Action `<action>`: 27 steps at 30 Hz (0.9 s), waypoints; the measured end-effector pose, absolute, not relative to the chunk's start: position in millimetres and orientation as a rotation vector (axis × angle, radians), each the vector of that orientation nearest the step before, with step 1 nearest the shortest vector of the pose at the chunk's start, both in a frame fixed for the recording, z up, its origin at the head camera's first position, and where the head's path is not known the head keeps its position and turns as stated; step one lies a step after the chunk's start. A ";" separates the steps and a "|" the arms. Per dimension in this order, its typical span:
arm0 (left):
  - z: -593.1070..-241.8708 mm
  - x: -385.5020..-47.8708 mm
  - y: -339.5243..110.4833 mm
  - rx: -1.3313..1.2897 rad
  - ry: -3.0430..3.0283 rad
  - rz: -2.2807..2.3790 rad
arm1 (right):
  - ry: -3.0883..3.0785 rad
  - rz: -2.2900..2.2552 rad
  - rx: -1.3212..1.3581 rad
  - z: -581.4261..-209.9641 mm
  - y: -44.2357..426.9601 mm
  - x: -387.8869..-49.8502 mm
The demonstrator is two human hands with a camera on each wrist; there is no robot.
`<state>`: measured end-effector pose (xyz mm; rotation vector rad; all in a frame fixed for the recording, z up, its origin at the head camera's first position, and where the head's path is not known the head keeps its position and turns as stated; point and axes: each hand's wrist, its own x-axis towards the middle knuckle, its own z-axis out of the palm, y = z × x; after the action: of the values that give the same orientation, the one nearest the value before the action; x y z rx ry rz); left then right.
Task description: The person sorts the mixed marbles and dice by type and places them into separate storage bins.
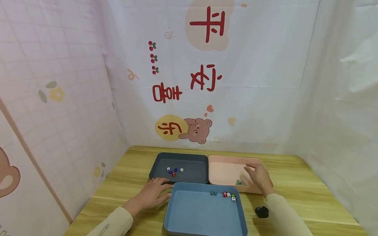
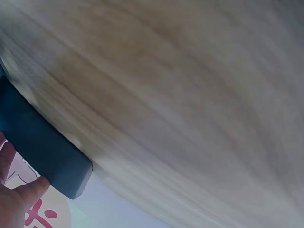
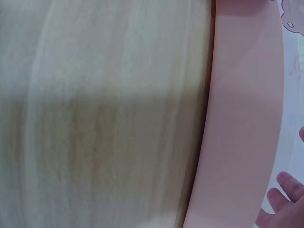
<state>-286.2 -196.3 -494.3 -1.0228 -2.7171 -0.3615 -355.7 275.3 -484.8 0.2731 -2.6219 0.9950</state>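
My left hand spreads its fingers between the dark tray's front left corner and the left rim of the blue tray. In the left wrist view, its fingertips are at the edge of the dark tray. Over the right side of the pink tray hovers my right hand, its fingers loosely bent with nothing visible between them. Below those fingers is a small blurred yellow piece. Small green translucent pieces lie in the pink tray. Toward the blue tray's back right are red and white dice and green translucent pieces.
Several white, blue and red dice lie in the dark tray. A small black object sits on the wooden table beside my right sleeve. Printed white cloth hangs behind and along both sides.
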 end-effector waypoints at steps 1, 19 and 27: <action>-494.7 -286.4 -196.1 -1.024 -2.719 -0.358 | -2.621 0.985 0.266 -484.0 275.9 -354.8; -490.0 -285.3 -196.1 -0.987 -2.760 -0.396 | -2.676 1.004 0.232 -480.2 275.5 -351.6; -494.4 -285.7 -194.6 -0.989 -2.740 -0.383 | -2.679 0.985 0.300 -482.0 273.7 -350.1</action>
<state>-285.7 -194.6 -494.4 -0.9886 -2.7396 -0.3833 -350.1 273.7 -482.0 0.3002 -2.6786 0.9854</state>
